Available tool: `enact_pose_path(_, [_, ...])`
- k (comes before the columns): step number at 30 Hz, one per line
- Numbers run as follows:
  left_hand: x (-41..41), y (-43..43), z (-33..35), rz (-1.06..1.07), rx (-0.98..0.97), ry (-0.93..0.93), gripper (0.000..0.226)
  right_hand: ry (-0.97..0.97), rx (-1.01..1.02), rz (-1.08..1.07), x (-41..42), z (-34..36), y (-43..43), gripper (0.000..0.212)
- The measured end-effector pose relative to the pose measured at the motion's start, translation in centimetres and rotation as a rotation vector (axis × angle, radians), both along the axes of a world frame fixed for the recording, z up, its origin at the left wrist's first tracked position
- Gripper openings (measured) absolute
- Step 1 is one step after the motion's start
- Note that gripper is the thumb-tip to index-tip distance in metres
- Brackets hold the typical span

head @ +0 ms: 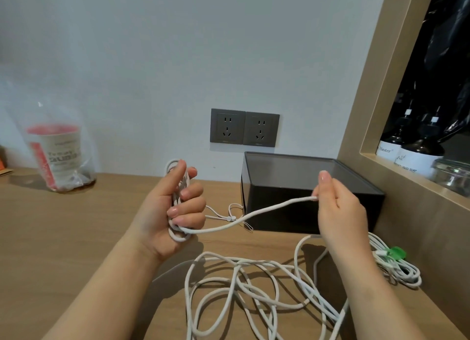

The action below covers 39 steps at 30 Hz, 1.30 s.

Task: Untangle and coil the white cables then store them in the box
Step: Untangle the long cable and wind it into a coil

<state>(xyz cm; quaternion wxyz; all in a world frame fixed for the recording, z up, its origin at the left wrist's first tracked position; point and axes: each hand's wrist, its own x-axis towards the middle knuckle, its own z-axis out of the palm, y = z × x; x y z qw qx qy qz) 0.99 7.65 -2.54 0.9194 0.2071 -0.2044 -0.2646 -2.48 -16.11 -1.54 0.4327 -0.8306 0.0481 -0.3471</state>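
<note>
My left hand (pixel 175 207) grips a small coil of white cable (pixel 178 231) above the wooden desk. A taut stretch of that cable (pixel 256 213) runs rightward to my right hand (pixel 338 207), which pinches it in front of the dark open box (pixel 305 205). Below both hands a loose tangle of white cable (pixel 254 296) sprawls over the desk. A second bundle of white cable with a green clip (pixel 395 254) lies at the right, beside the box. A thin white cord with a small slider (pixel 230 217) lies between my left hand and the box.
A clear plastic bag holding a paper cup (pixel 59 151) stands at the back left. Two grey wall sockets (pixel 244 128) sit above the box. A wooden niche at the right holds dark bottles (pixel 417 151) and a glass jar (pixel 452 174).
</note>
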Motion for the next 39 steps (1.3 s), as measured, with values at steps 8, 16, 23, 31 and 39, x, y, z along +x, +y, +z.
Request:
enact_pose_path(8, [-2.0, -1.9, 1.3, 0.482, 0.448, -0.04, 0.025, 0.173, -0.01, 0.289, 0.1, 0.1, 1.0, 0.026])
enact_pose_path(16, [-3.3, -2.8, 1.0, 0.572, 1.108, -0.512, 0.046, -0.02, -0.072, 0.183, -0.4, 0.2, 1.4, 0.018])
enact_pose_path(23, [-3.7, -3.6, 0.7, 0.654, 1.397, -0.786, 0.027, -0.244, -0.014, 0.201, -0.7, -0.2, 3.1, 0.024])
enact_pose_path(31, [-4.0, -3.9, 0.7, 0.172, 1.298, -0.629, 0.021, -0.269, -0.033, 0.282, -0.7, -0.4, 3.6, 0.025])
enact_pose_path(39, [-3.6, -3.3, 0.5, 0.127, 1.219, -0.554, 0.008, -0.286, -0.016, 0.26, -0.6, -0.4, 3.2, 0.023])
